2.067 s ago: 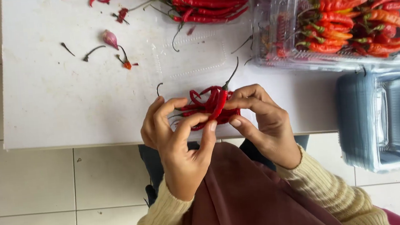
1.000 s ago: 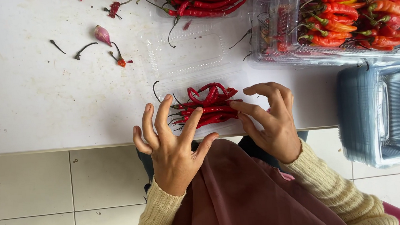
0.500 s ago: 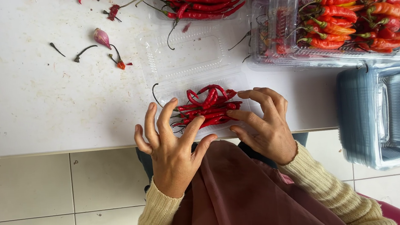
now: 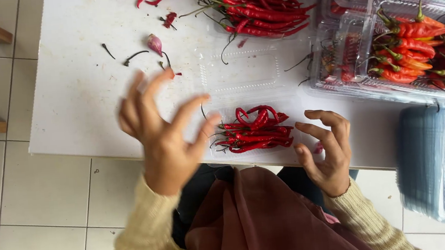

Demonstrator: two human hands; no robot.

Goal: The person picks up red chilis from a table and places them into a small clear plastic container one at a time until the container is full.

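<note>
Red chillies [image 4: 255, 130] lie bunched in the near half of a clear, shallow plastic tray [image 4: 239, 75] at the near edge of the white worktop [image 4: 69, 90], between the person's two hands. Far right on the worktop, bigger clear tubs [image 4: 354, 38] hold orange-red chillies with green stems [image 4: 419, 43]. Off the right end of the worktop stands a stack of bluish clear containers [image 4: 440, 159]. At the far edge lies a loose heap of long red chillies [image 4: 260, 9], partly in another clear tray. The left hand [image 4: 161, 130] is raised above the worktop just left of the bunch, blurred, fingers spread wide, holding nothing. The right hand [image 4: 329, 150] sits just right of the tray with its fingers loosely curled and apart, its grip empty; whether it touches the tray I cannot tell. Far left of the tray lie a small pinkish shallot [image 4: 154, 43] and a few torn-off stems [image 4: 135, 56].
</note>
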